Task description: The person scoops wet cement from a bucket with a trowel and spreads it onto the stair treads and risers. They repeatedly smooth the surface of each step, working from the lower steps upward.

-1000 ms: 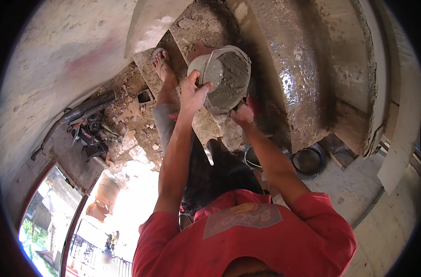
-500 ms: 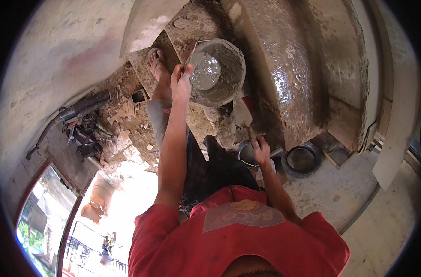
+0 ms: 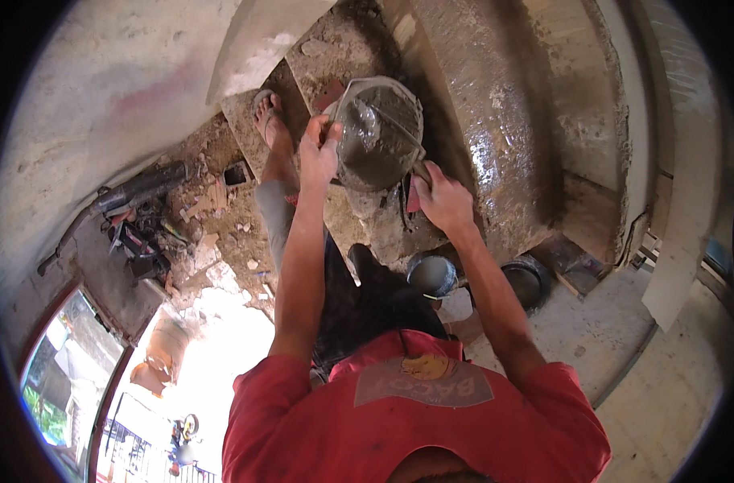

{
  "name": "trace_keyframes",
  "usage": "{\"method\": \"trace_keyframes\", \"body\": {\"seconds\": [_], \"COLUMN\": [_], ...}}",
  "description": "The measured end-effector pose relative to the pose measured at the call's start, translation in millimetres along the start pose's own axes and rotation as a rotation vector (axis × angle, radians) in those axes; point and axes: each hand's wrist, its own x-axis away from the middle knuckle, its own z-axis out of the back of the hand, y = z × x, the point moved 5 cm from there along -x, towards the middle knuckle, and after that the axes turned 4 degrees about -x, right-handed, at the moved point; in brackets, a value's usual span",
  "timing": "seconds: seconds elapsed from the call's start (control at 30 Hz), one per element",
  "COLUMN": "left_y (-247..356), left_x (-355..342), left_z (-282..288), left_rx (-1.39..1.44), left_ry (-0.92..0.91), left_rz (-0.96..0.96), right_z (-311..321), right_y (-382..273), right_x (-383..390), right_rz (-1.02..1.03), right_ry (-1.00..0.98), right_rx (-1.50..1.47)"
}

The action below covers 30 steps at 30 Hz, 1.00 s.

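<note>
A bucket (image 3: 350,97) of wet grey mortar (image 3: 371,129) is in the upper middle, over rough concrete steps (image 3: 319,56). My left hand (image 3: 319,146) grips the bucket's left rim. My right hand (image 3: 438,195) is closed on the handle of a trowel (image 3: 421,167) at the bucket's right edge; the blade seems to be in the mortar, partly hidden. A small red surface shows just below that hand, too hidden to identify. My bare left foot (image 3: 270,122) in a sandal is on a step left of the bucket.
A wet concrete ledge (image 3: 504,137) runs along the right. A blue bucket (image 3: 431,275) and a black basin (image 3: 524,286) stand below it. Rubble (image 3: 214,209) and dark clutter (image 3: 138,245) lie left, by a curved wall (image 3: 117,88). A bright opening with railing is at lower left.
My right hand has moved up from near the blue bucket, bringing the trowel to the mortar bucket. The bucket, held by my left hand, has shifted and tilted slightly.
</note>
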Motion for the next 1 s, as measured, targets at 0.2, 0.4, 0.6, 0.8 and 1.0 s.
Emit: {"method": "trace_keyframes", "body": {"seconds": [0.2, 0.4, 0.6, 0.8, 1.0], "left_y": [10, 21, 12, 10, 9], "left_x": [11, 3, 5, 7, 8], "left_z": [1, -1, -10, -11, -7], "left_rx": [-0.227, -0.224, -0.052, -0.002, -0.216], "left_ry": [-0.011, -0.038, -0.079, -0.209, -0.080], "left_rz": [-0.200, -0.210, -0.257, -0.251, -0.298], "right_z": [-46, -51, -40, -70, -30], "right_y": [-33, -4, -14, -33, -3], "right_x": [-41, -15, -30, -12, 6], "right_rz": [0.452, 0.033, 0.166, 0.393, 0.187], "right_ry": [-0.295, -0.471, -0.158, -0.407, -0.388], "right_rx": [0.466, -0.101, 0.092, 0.293, 0.206]}}
